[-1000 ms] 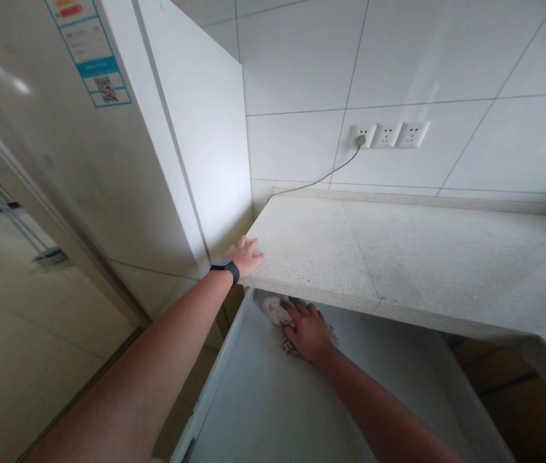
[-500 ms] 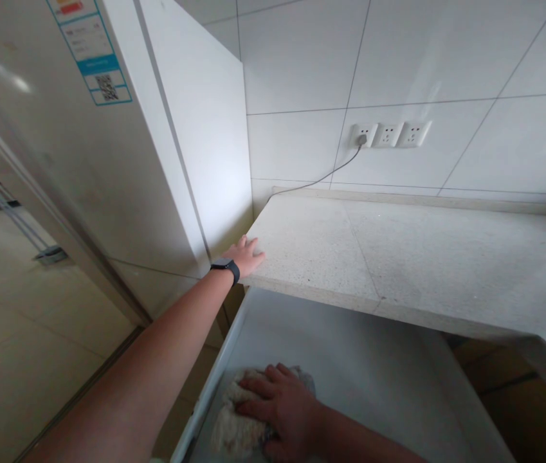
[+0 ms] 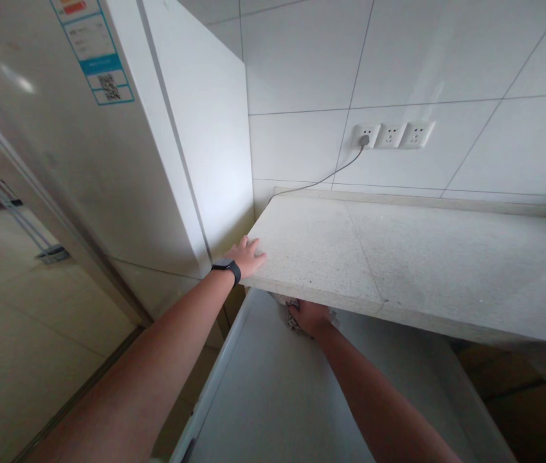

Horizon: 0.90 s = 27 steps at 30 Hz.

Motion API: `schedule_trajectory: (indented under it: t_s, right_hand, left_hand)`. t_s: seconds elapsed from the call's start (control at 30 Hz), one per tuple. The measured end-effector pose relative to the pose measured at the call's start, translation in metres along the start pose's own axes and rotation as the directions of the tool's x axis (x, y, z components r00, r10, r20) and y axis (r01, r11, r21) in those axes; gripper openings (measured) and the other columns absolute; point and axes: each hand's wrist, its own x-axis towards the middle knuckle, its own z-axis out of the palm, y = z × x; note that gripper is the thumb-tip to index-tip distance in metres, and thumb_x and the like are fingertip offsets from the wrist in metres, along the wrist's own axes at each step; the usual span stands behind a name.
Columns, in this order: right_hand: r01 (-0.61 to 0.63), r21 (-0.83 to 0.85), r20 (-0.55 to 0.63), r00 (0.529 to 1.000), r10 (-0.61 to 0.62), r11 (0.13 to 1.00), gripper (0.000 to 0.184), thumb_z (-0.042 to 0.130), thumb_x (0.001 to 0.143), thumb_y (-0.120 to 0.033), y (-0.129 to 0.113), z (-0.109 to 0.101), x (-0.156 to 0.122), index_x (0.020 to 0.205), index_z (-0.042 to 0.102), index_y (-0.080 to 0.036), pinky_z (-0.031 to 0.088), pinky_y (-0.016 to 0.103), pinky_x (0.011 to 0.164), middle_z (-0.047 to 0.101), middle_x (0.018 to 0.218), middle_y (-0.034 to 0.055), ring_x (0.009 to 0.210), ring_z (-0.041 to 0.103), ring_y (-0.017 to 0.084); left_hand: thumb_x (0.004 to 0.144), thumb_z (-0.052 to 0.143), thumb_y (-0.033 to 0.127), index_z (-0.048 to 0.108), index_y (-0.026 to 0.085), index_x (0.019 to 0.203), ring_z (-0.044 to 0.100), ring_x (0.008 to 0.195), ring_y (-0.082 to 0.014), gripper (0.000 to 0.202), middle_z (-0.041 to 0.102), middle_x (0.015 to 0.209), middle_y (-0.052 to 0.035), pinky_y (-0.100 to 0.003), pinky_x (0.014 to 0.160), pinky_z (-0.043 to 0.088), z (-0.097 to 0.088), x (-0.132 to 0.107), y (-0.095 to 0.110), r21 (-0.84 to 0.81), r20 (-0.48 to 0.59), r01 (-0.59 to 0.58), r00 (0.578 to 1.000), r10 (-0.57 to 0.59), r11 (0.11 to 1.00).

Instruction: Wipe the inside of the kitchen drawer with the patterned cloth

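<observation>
My left hand [image 3: 248,255] lies flat, fingers stretched, on the front left corner of the pale speckled countertop [image 3: 398,251]; a dark watch is on that wrist. My right hand [image 3: 310,316] reaches far back into the open white drawer [image 3: 273,399] under the counter and presses on a crumpled cloth [image 3: 294,305]. The counter's front edge hides the fingers and most of the cloth.
A tall white refrigerator [image 3: 123,161] with a label stands directly left of the counter. On the tiled wall behind are three sockets [image 3: 391,135], one with a grey cable [image 3: 321,180] running down to the left. Shiny floor tiles lie at the lower left.
My right hand has pushed the cloth from the drawer's near left part to its far end under the counter, after having drawn it forward before. The left hand has stayed put.
</observation>
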Motion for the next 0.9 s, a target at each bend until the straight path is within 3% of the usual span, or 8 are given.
schedule_trajectory:
  t_s: [0.17,0.27,0.5,0.63,0.7,0.8,0.83,0.9]
  right_hand:
    - [0.101,-0.007,0.022,0.995,-0.101,0.995,0.061,0.057,0.086,-0.044,-0.023,0.007,0.003,0.145,0.054,-0.027,0.025,0.049,0.116,0.054,0.144,0.0095,0.134,0.045,0.033]
    - [0.203,0.006,0.058,0.977,-0.203,0.979,0.06,0.059,0.084,-0.044,-0.045,0.007,-0.004,0.144,0.054,-0.036,0.03,0.049,0.111,0.052,0.146,0.0022,0.131,0.045,0.032]
    - [0.346,0.049,0.188,0.918,-0.349,0.937,0.067,0.063,0.079,-0.045,-0.086,-0.006,-0.059,0.144,0.05,-0.037,0.031,0.055,0.105,0.035,0.159,-0.0032,0.134,0.035,0.037]
    - [0.518,0.131,0.265,0.803,-0.534,0.845,0.073,0.066,0.076,-0.059,-0.103,-0.006,-0.114,0.144,0.047,-0.04,0.036,0.054,0.098,0.036,0.158,-0.0031,0.123,0.044,0.034]
    - [0.642,0.232,0.278,0.676,-0.682,0.731,0.071,0.058,0.082,-0.07,-0.112,0.001,-0.137,0.146,0.043,-0.045,0.04,0.051,0.092,0.039,0.157,-0.0061,0.116,0.047,0.031]
    - [0.761,0.328,0.263,0.495,-0.828,0.559,0.05,0.04,0.097,-0.064,-0.118,0.015,-0.155,0.144,0.043,-0.048,0.042,0.047,0.087,0.039,0.156,-0.0133,0.113,0.048,0.028]
    - [0.777,0.337,0.257,0.468,-0.846,0.532,0.048,0.039,0.099,-0.061,-0.118,0.017,-0.155,0.144,0.043,-0.048,0.042,0.047,0.087,0.038,0.156,-0.0146,0.114,0.048,0.027]
    - [0.779,0.338,0.248,0.467,-0.849,0.528,0.055,0.048,0.093,-0.062,-0.113,0.016,-0.143,0.146,0.041,-0.049,0.041,0.047,0.089,0.037,0.157,-0.0142,0.115,0.048,0.027]
  left_hand:
    - [0.09,0.029,0.073,0.027,0.033,0.159,0.036,0.141,-0.0438,0.079,0.014,0.165,-0.011,-0.053,0.111,0.035,-0.002,-0.001,0.001,-0.01,0.009,0.002,1.0,-0.002,1.0]
    - [0.09,0.03,0.072,0.026,0.034,0.159,0.035,0.142,-0.0423,0.079,0.014,0.165,-0.0105,-0.052,0.112,0.034,-0.002,-0.001,0.001,-0.016,0.015,0.007,1.0,-0.007,1.0]
    - [0.09,0.03,0.072,0.028,0.035,0.157,0.039,0.139,-0.0416,0.077,0.016,0.165,-0.0095,-0.052,0.11,0.036,0.003,0.002,-0.003,-0.015,-0.007,-0.016,1.0,0.016,1.0]
    - [0.09,0.028,0.073,0.029,0.035,0.157,0.039,0.139,-0.0418,0.077,0.017,0.165,-0.009,-0.051,0.109,0.036,0.004,0.003,-0.004,-0.016,-0.011,-0.017,1.0,0.016,1.0]
    - [0.09,0.028,0.073,0.029,0.035,0.157,0.039,0.139,-0.0417,0.077,0.016,0.165,-0.0093,-0.052,0.109,0.036,0.003,0.002,-0.003,-0.016,-0.008,-0.012,1.0,0.012,1.0]
    - [0.091,0.029,0.073,0.028,0.035,0.158,0.039,0.139,-0.0416,0.077,0.016,0.165,-0.0092,-0.052,0.109,0.036,0.0,-0.001,0.0,-0.008,-0.002,-0.003,1.0,0.003,1.0]
    - [0.091,0.029,0.072,0.028,0.035,0.158,0.039,0.139,-0.0418,0.077,0.016,0.165,-0.0092,-0.052,0.109,0.037,0.0,-0.001,0.0,-0.005,-0.002,-0.001,1.0,0.001,1.0]
    - [0.091,0.029,0.072,0.028,0.034,0.158,0.04,0.138,-0.0421,0.077,0.016,0.165,-0.0095,-0.052,0.108,0.037,0.0,-0.001,0.0,0.0,-0.003,-0.002,1.0,0.002,1.0]
